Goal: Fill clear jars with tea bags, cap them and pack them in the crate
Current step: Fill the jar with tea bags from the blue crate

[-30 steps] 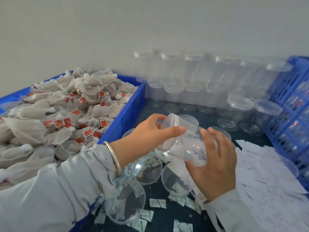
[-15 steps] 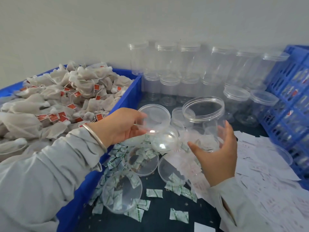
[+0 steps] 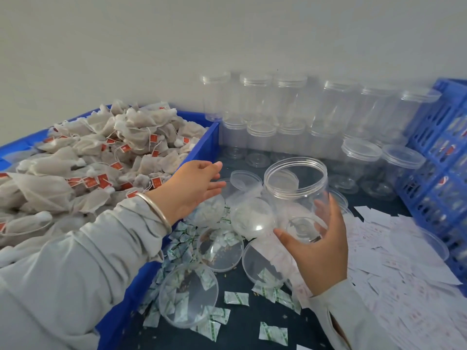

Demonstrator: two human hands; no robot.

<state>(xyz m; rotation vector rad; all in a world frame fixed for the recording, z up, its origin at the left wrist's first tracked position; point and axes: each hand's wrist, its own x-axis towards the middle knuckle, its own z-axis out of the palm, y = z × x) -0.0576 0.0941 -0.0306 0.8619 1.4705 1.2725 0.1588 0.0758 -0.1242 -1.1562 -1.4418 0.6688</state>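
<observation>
Open jar held upright, free hand beside it

The right hand [image 3: 319,245] cups the uncapped clear jar [image 3: 296,195] from its near right side; left of it, the left hand [image 3: 192,188] hovers with fingers spread, empty, beside the heaped tea bags [image 3: 101,157].

free: above tea bags [image 3: 101,157] | blocked: capped jars [image 3: 290,117] behind

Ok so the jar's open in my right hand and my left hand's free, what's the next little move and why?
Probably swing the left hand over to the tea bags in the blue bin and grab some. The open jar in the right hand stands upright, lid off and looks empty, and the left hand, holding nothing, is right beside the bin.
</observation>
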